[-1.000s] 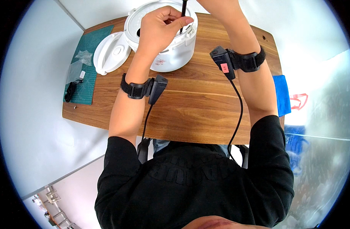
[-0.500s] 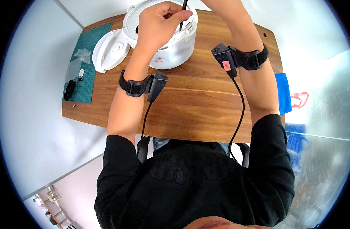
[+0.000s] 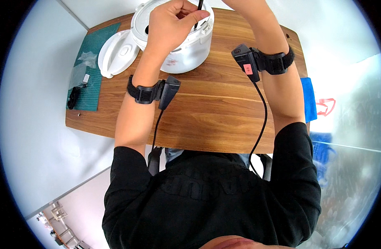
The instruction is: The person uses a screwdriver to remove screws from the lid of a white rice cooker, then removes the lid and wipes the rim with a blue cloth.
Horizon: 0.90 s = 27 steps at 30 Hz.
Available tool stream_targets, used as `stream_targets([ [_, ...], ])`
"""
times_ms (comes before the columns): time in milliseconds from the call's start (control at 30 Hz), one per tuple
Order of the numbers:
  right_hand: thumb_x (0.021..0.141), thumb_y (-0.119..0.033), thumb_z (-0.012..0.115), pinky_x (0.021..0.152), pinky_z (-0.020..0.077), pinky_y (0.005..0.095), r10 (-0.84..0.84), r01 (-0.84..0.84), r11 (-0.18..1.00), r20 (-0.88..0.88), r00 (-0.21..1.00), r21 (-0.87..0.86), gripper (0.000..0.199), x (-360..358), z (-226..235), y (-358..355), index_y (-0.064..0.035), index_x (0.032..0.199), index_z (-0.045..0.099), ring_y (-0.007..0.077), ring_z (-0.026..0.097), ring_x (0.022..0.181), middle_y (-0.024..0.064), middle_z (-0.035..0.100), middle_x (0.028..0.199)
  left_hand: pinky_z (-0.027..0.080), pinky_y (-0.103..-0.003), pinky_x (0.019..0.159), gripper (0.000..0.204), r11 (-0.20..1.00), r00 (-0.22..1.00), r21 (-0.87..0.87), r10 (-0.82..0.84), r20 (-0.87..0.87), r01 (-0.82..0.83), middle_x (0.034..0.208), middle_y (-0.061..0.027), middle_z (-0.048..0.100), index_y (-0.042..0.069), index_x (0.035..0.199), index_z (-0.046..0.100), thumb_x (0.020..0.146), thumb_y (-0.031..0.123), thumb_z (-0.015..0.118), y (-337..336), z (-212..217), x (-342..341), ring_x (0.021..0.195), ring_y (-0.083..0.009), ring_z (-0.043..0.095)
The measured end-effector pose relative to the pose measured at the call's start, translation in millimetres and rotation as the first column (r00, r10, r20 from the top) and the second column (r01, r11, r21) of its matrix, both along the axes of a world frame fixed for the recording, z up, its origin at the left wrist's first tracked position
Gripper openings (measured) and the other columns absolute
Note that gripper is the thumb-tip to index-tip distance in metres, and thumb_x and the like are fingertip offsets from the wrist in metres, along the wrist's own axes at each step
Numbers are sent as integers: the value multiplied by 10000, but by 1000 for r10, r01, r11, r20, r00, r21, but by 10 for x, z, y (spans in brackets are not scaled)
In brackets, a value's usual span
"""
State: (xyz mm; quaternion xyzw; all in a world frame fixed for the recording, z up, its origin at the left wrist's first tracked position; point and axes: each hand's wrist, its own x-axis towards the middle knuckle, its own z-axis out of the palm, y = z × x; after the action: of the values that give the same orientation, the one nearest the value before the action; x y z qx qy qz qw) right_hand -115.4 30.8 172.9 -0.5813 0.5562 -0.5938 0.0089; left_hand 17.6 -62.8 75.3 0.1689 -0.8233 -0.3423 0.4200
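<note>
White cooker [image 3: 188,58] on wooden table [image 3: 211,112] near wall [image 3: 103,9], left hand [image 3: 172,23] around black rod [image 3: 200,5], right hand's grip beyond view

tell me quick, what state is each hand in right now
Left hand: closed, pinching a black rod.
Right hand: cannot be told, mostly cut off by the top edge of the picture.

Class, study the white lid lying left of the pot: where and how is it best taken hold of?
Probably by the long bar that seems to stand raised across the left part of the white lid. Come from the left and pinch across it: the bar runs roughly near to far, while the lid's right edge sits close beside the white pot, leaving little room there.
</note>
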Motion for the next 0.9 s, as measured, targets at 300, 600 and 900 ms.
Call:
stream_targets([
  [300,863,-203,738,656,515,322,111,-103,991,81,991,-90,408,-94,-41,-51,78,1098,557,180,631,764,134,647,880,460,-232,675,247,993,977,-65,-82,195,96,859,-6,696,79,1091,724,862,154,782,71,109,152,788,-82,601],
  [600,909,-276,705,614,458,318,-68,68,998,-2,998,-17,403,-54,43,56,64,1075,568,141,559,718,83,613,794,468,-270,683,324,985,960,-119,-86,265,122,807,-11,640,91,1169,699,854,19,708,153,136,131,734,-112,553],
  [900,914,-132,705,589,480,280,231,-178,954,212,950,-242,441,-200,35,82,90,1243,512,122,606,693,75,662,813,461,-301,677,274,980,969,-196,8,249,42,793,-60,615,76,1163,660,892,40,681,313,172,153,707,-166,551],
])
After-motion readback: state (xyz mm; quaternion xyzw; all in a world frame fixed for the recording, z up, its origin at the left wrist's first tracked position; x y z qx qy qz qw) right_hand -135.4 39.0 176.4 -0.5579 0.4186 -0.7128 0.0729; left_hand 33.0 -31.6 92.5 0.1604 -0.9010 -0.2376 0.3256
